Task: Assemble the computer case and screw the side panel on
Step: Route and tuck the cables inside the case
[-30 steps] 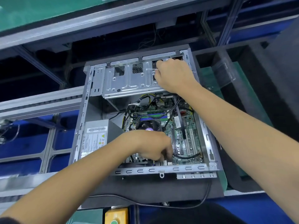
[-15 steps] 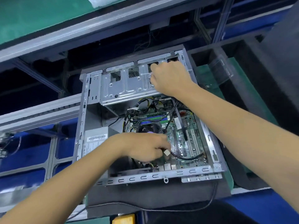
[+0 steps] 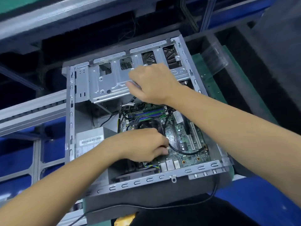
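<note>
The open computer case lies on its side on a dark foam pad, with no side panel on it. Inside are the green motherboard, the silver drive cage at the far end and the grey power supply at the left. My left hand reaches in beside the black CPU fan and pinches a small pale connector over the board. My right hand lies on the drive cage, fingers curled down over its top and thumb along the metal.
A black cable trails round the near side of the foam pad. A clear plastic tray lies on a green mat to the case's right. Grey conveyor rails run past on the left, with blue bins below.
My right hand has slid from the cage's far right corner toward its middle. My left hand has moved up from the case's near rail to beside the fan, still pinching the connector.
</note>
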{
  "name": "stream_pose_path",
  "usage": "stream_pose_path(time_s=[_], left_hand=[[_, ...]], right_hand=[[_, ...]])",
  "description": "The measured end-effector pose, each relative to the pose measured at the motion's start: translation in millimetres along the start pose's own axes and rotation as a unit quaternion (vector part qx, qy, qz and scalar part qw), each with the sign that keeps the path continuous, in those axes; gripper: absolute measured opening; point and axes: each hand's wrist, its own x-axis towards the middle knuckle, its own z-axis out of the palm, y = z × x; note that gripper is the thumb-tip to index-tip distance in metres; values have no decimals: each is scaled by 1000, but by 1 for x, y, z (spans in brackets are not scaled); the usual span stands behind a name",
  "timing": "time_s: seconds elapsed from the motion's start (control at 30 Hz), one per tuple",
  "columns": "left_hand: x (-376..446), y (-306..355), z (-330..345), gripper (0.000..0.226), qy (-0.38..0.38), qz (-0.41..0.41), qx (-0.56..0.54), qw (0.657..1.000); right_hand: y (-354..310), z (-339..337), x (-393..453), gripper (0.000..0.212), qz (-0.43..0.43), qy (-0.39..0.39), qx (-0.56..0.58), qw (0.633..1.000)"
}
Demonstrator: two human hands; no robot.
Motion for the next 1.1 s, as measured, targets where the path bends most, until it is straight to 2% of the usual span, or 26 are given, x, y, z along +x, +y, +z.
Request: stream_pose_path(time_s=[0.17, 0.23, 0.4, 0.5, 0.67, 0.8, 0.9, 1.0, 1.1], left_hand=[[4, 11, 2, 31, 6, 85, 60, 995], [10, 12, 6, 30, 12, 96, 120, 988], [17, 7, 11, 27, 82, 145, 224, 960], [17, 5, 14, 30, 105, 162, 247, 950], [24, 6, 20, 21, 78, 146, 254, 953], [30, 10, 24, 11, 139, 185, 255, 939], [34, 10, 27, 16, 140, 123, 288, 939], [41, 11, 26, 21, 93, 24, 292, 951], [45, 9, 30, 25, 41, -12, 268, 962]], right_hand=[[2, -2, 0, 33, 31, -3, 7, 999], [3, -2, 0, 34, 30, -8, -9, 999], [8, -3, 1, 35, 50, 1, 10, 999], [9, -3, 3, 36, 58, -4, 16, 998], [8, -2, 3, 36, 53, -15, 15, 998], [9, -3, 3, 37, 61, -8, 26, 998], [10, -3, 4, 37, 63, -8, 17, 998], [10, -3, 3, 37, 68, -10, 23, 997], [10, -3, 4, 38, 77, -11, 24, 997]])
